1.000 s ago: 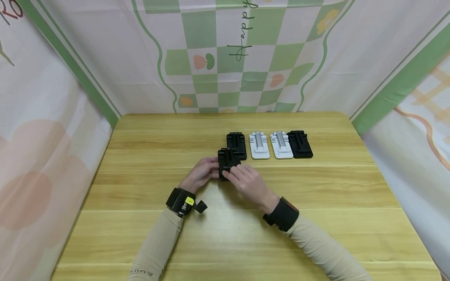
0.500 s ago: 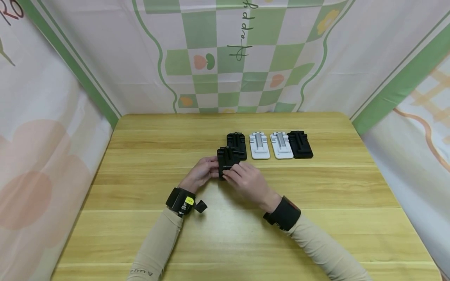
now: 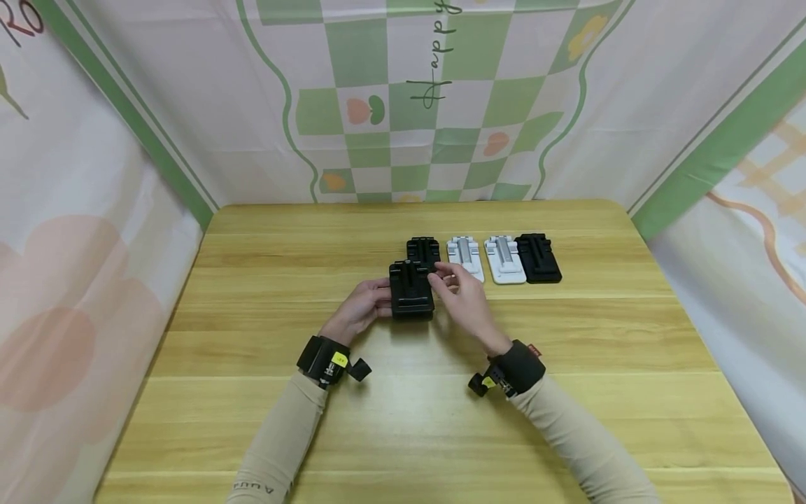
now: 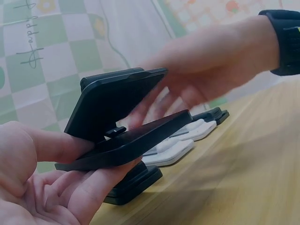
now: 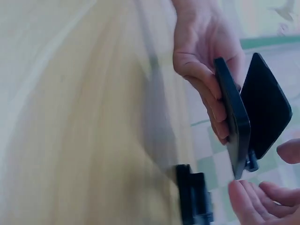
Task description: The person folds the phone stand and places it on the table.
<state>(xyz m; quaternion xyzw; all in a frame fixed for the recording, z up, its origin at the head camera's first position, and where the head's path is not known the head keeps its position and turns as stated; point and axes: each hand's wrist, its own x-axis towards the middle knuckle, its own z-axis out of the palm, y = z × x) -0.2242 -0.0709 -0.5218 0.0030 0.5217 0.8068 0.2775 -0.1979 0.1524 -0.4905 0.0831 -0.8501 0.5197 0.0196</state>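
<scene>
My left hand (image 3: 360,308) holds a black folding phone stand (image 3: 412,292) by its left side, raised off the table. In the left wrist view the thumb lies on the inner side of the stand's base (image 4: 140,139) and the fingers support it from below. The upper plate (image 4: 117,98) is tilted away from the base, leaving a wedge-shaped gap at the near end. Beside the stand's right edge is my right hand (image 3: 467,304), its fingers loosely bent. In the right wrist view its fingertips (image 5: 236,190) are close to the stand's hinge end; whether they touch, I cannot tell.
Behind the held stand lies another black phone stand (image 3: 423,249), partly covered. To its right in a row are a white stand (image 3: 462,250), a second white stand (image 3: 505,260) and a black one (image 3: 539,259), all folded on the wooden table (image 3: 252,420).
My right hand has left the stand's near right corner and moved up along its right side. The left hand keeps its hold, almost unmoved.
</scene>
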